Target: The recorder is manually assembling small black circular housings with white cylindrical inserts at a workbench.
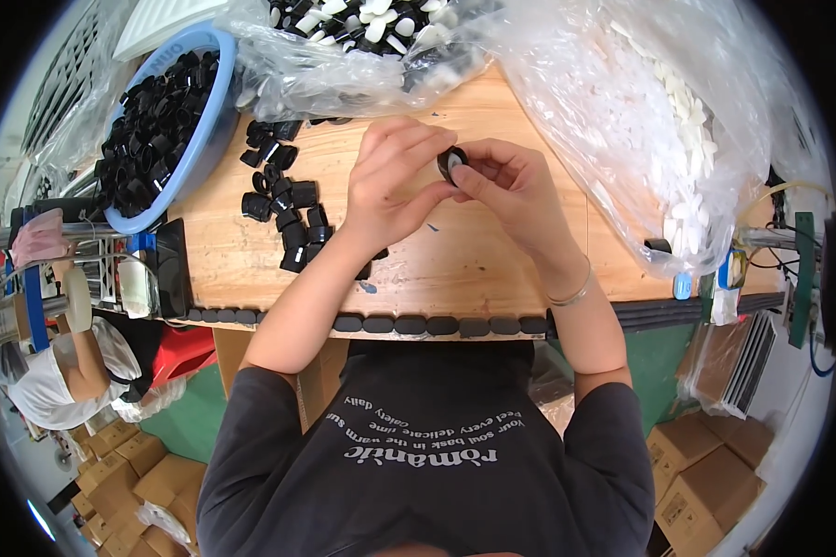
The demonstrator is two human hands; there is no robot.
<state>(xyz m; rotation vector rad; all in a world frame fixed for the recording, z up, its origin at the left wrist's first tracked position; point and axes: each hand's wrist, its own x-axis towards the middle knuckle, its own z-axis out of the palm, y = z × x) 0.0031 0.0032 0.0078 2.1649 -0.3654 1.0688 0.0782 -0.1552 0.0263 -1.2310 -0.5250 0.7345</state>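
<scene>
Over the wooden surface (455,269), I see the left hand (390,181) and right hand (509,190) both gripping a round black cap (444,167) with a white middle (454,161), which looks light, hard and slippery, likely best held by its rim, near shiny black bits (304,194) and a crinkly bag (571,102).

Held piece (445,168) and black caps (304,193) look glossy plastic; blue tub (215,111) smooth plastic. Tabletop (474,269) smooth pale wood, bag (585,102) crinkled clear glossy plastic. Shirt (492,501) matt cloth.
</scene>
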